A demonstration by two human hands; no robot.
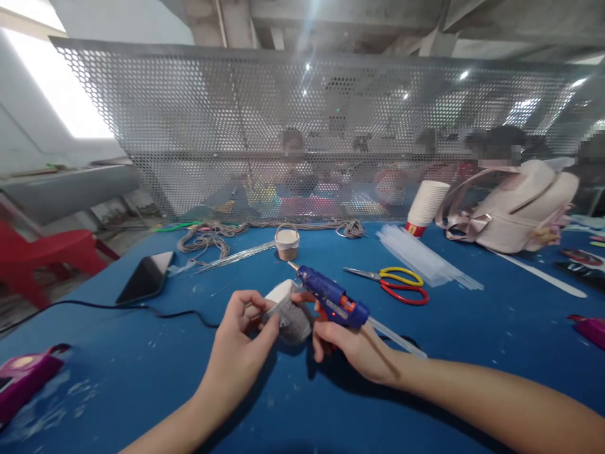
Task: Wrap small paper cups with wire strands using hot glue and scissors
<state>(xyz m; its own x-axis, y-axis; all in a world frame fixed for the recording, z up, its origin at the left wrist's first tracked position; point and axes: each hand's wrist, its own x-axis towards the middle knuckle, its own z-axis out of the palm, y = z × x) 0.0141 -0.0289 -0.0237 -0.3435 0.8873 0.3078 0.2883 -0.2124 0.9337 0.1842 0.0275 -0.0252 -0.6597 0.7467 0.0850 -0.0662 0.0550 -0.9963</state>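
Note:
My left hand [246, 337] pinches a small paper cup [293, 320] wrapped in grey mesh-like material, tilted above the blue table [155, 378]. In my right hand [352, 343] is a blue hot glue gun [331, 295], its nozzle pointing up and left over the cup. A clear glue stick [397, 337] sticks out of the gun's back end, and a small orange light shows on its body. Some right-hand fingers reach the cup's far side; whether they touch it is hard to see. Just behind stands a small basket-like cup [287, 244] with a thin handle.
Scissors [401, 282] with red and yellow handles lie right of the gun, near clear glue sticks [420, 252] and stacked paper cups [426, 205]. A phone [145, 276] and black cable [189, 311] lie left. Behind are grey cord [212, 236], a pale backpack [524, 205] and a perforated screen [198, 126].

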